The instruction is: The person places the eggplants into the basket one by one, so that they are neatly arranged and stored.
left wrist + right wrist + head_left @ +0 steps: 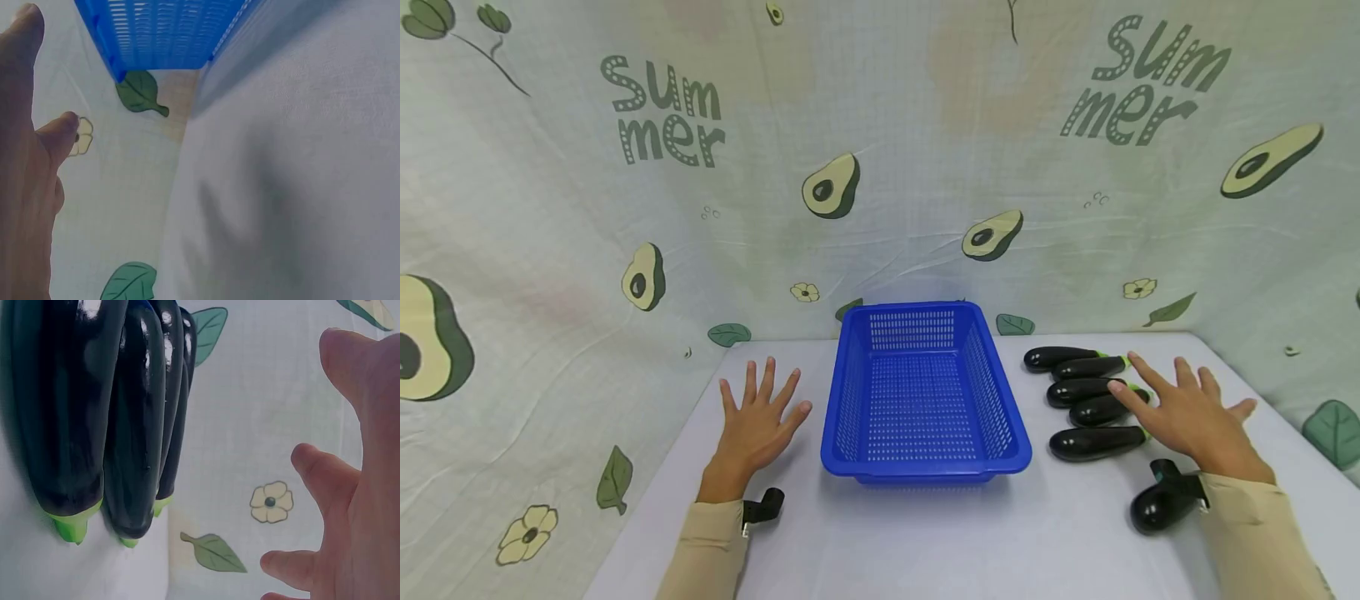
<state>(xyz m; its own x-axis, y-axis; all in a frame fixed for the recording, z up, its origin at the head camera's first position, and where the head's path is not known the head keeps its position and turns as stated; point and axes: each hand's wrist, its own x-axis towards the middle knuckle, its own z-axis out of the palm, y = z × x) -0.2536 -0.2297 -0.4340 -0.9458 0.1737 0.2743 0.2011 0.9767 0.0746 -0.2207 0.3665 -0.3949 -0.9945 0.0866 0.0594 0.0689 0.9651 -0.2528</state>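
A pale cloth (910,125) printed with avocado halves, leaves and the word "summer" hung behind the blue plastic basket (925,469). Beneath the basket, the white worktop (925,542) stretched out to both sides. The basket itself was rectangular, with slotted walls, and sat upright with its mouth facing up. My tan sleeves (715,533) reached in on either side of it. My left hand (760,429) was just left of the basket, fingers spread, holding nothing. My right hand (1195,417) was well to the basket's right, fingers spread too, gripping nothing.

Between the basket and my right hand lay five glossy dark eggplants (1096,444) in a loose row. Their long axes ran crosswise, roughly toward the basket's right wall, rounded ends facing it and stem ends pointing away. I judged that the handling had not begun: every eggplant I could see lay outside the basket, so none was done and all were left. A dark rounded shape (1150,510), nearer me and right of the basket, looked like a sixth; my right wrist camera (1180,483) partly covered it, so I couldn't tell its direction. Smallest were the green caps (72,526), on the ends farthest from the basket.
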